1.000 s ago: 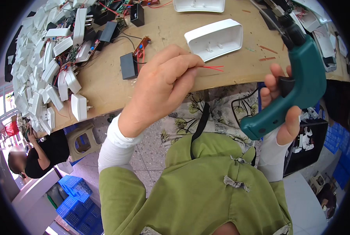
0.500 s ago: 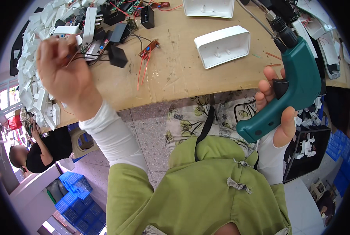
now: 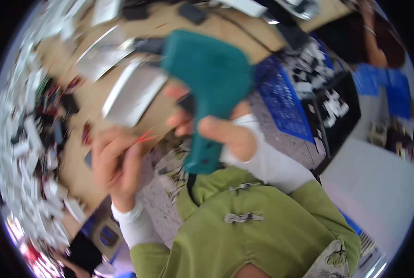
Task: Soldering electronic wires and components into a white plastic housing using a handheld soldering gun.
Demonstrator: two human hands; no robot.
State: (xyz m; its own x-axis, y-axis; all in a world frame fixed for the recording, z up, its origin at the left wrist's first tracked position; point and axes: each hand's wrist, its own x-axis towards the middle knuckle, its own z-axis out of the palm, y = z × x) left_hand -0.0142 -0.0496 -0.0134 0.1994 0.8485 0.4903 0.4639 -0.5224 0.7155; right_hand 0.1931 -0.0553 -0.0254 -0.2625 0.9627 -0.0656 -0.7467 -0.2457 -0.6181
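My right hand point(image 3: 230, 134) is wrapped around the handle of a green electric drill point(image 3: 207, 69), its fingers near the black trigger. The drill's dark front end points left over the table. Beside it on the left, my left hand point(image 3: 116, 162) is closed, with thin red wires point(image 3: 145, 137) sticking out from its fingertips. Whatever the wires join is hidden in the hand. Past the drill's tip lie two white plastic housings, one nearer point(image 3: 135, 92) and one farther point(image 3: 103, 55). The picture is blurred by motion.
White plastic parts point(image 3: 26, 180) heap along the table's left side, with dark parts and wires by them. A small red-brown circuit board point(image 3: 86, 133) lies on the brown tabletop point(image 3: 72, 162). Right are a blue crate point(image 3: 281, 99) and a black bin point(image 3: 346, 118). Other people are nearby.
The view has swung to the right. My left hand has come from the pile at the left to beside the drill, now showing red wires. My right hand's drill now points left.
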